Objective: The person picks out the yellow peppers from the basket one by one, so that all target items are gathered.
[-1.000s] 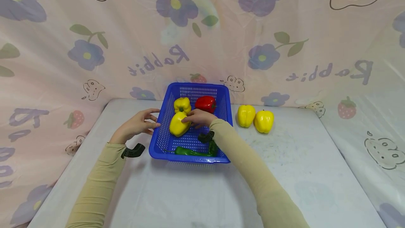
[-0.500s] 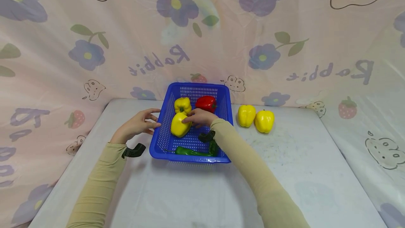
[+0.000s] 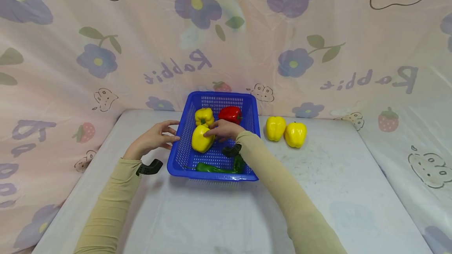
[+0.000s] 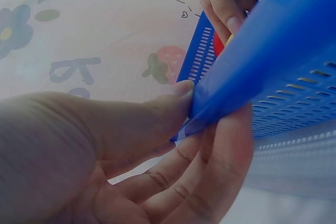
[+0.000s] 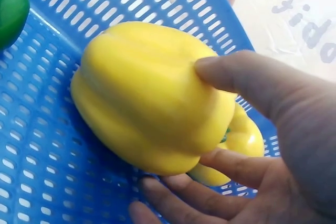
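A blue perforated basket [image 3: 215, 176] stands on the table, and my left hand [image 3: 152, 140] pinches its left rim, thumb above and fingers beneath in the left wrist view. Inside it, my right hand [image 3: 226, 129] holds a yellow bell pepper [image 5: 142, 93], thumb on one side and fingers on the other. Behind that pepper sits a second yellow bell pepper [image 3: 203, 117] with its green stem end showing. A red bell pepper [image 3: 229, 114] lies at the back right of the basket. Along the front are a long green pepper [image 3: 213, 168] and another green pepper [image 3: 239, 164], partly hidden by my right arm.
Two more yellow bell peppers, one [image 3: 275, 128] touching the other [image 3: 295, 135], stand on the white-covered table [image 3: 212, 218] right of the basket. A printed fabric backdrop [image 3: 243, 38] rises right behind the basket and along both sides.
The held yellow bell pepper has shifted slightly to the right in the basket, with my right hand on it. My left hand keeps its grip on the rim.
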Demonstrator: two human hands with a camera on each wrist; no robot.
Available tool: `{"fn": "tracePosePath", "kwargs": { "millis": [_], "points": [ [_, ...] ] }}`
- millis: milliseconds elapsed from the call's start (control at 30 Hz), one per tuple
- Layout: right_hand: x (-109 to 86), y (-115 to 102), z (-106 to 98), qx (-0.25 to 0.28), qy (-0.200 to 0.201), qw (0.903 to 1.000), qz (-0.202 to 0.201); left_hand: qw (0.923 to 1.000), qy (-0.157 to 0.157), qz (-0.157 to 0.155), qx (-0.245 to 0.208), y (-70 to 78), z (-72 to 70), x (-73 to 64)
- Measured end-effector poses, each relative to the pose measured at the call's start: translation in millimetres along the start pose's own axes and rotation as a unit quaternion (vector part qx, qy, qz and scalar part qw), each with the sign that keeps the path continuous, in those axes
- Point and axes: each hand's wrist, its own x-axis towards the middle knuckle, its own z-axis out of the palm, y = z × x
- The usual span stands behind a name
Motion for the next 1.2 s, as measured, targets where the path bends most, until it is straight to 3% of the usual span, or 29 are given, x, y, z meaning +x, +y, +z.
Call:
{"fn": "tracePosePath", "kwargs": {
  "millis": [233,667,1200],
  "points": [
    [-2.1,-2,-5,-0.001,0.009,0.9999,-0.015,1.0,-0.001,0.004,-0.001,2.0,0.0,-1.8],
    [-5.9,1,-19,0.048,0.023,0.998,-0.034,1.0,0.0,0.005,0.001,2.2,0.3,-2.8],
    [-32.6,-9,-34,0.073,0.039,0.9942,-0.069,0.9999,-0.005,0.011,-0.007,0.3,0.5,-2.7]
  ]
}}
